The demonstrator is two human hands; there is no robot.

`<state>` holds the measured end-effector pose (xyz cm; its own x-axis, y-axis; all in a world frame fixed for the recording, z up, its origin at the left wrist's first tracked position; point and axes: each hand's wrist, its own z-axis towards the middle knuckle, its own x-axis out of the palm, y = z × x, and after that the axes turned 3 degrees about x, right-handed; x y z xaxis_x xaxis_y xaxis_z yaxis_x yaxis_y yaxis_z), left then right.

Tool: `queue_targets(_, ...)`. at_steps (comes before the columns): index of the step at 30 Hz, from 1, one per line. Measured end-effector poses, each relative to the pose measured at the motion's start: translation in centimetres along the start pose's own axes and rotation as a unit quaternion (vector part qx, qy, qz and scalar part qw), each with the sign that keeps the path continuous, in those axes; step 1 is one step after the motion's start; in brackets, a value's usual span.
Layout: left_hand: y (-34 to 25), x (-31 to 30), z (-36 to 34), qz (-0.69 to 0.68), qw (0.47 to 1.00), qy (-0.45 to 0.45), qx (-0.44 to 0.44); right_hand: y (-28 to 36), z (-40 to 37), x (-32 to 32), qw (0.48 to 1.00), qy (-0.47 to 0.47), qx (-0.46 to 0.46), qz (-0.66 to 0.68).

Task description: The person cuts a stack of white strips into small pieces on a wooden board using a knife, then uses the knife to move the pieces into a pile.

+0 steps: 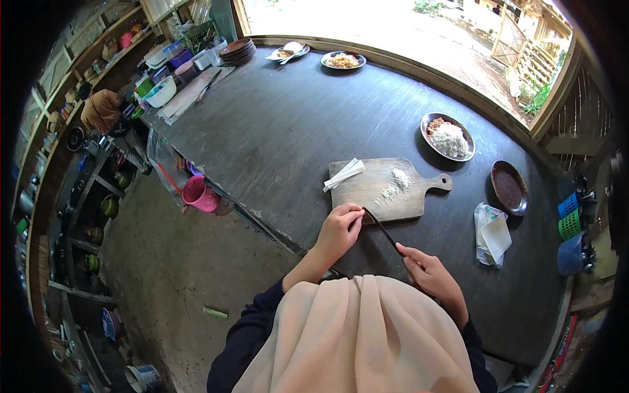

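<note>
Gripping the knife (383,234) in your closed right hand (434,276), left hand (339,230) curled shut at its tip, you have white bits (397,182) lying chopped on the cutting board (364,191); the white strips (344,174) are uncut.

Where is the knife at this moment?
In the head view the knife is near the middle, just below the near edge of the cutting board, its handle gripped in the right hand and the left hand at its tip.

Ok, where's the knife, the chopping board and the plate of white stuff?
knife (382,230): head view, middle of blade.
chopping board (367,190): head view, bare wood.
plate (430,146): head view, lower-left rim.
</note>
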<state>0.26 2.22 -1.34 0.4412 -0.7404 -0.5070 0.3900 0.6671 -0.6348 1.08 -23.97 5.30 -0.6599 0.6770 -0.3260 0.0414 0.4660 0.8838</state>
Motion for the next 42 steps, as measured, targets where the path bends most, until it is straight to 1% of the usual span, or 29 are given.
queue_targets(3,-0.1,0.0,0.1,0.002,1.0,0.003,-0.006,-0.2,0.2,0.1,1.0,-0.018,-0.015,0.002)
queue_targets(9,-0.1,0.0,0.1,-0.003,1.0,0.004,-0.009,0.3,-0.2,-0.3,0.999,-0.003,0.002,-0.037)
queue_targets(16,-0.1,-0.1,0.2,0.001,1.0,0.002,-0.004,0.7,-0.1,-0.1,1.0,-0.001,-0.001,-0.028)
queue_targets(22,-0.1,-0.1,0.2,0.004,1.0,0.008,-0.002,1.7,-0.1,0.6,0.997,-0.026,-0.014,-0.074)
queue_targets(25,-0.1,-0.1,0.2,0.006,1.0,0.005,0.0,1.0,-0.1,-0.5,0.997,-0.01,-0.013,-0.079)
queue_targets(27,-0.1,-0.2,0.2,0.005,1.0,0.003,0.0,0.8,-0.4,-1.5,0.999,0.029,0.038,-0.02)
queue_targets(28,0.0,-0.1,0.2,0.001,1.0,0.001,0.003,1.0,-0.5,-1.4,0.999,0.032,0.037,-0.023)
queue_targets(30,-0.1,-0.1,0.1,-0.002,1.0,0.001,0.004,1.6,-0.7,-0.6,0.993,-0.006,-0.014,-0.12)
queue_targets(34,-0.1,-0.2,0.2,0.001,1.0,0.007,-0.003,2.4,-0.9,0.1,0.992,-0.028,-0.02,-0.118)
queue_targets(36,-0.1,-0.1,0.1,0.001,1.0,0.007,-0.005,1.5,-0.6,0.2,0.997,-0.045,-0.014,-0.065)
queue_targets(39,-0.2,-0.3,0.1,0.0,1.0,0.007,-0.007,1.1,-0.5,-0.2,0.997,-0.024,-0.018,-0.067)
queue_targets(42,-0.1,-0.2,0.1,-0.009,1.0,0.004,-0.008,1.9,-0.7,0.1,0.995,-0.027,-0.026,-0.09)
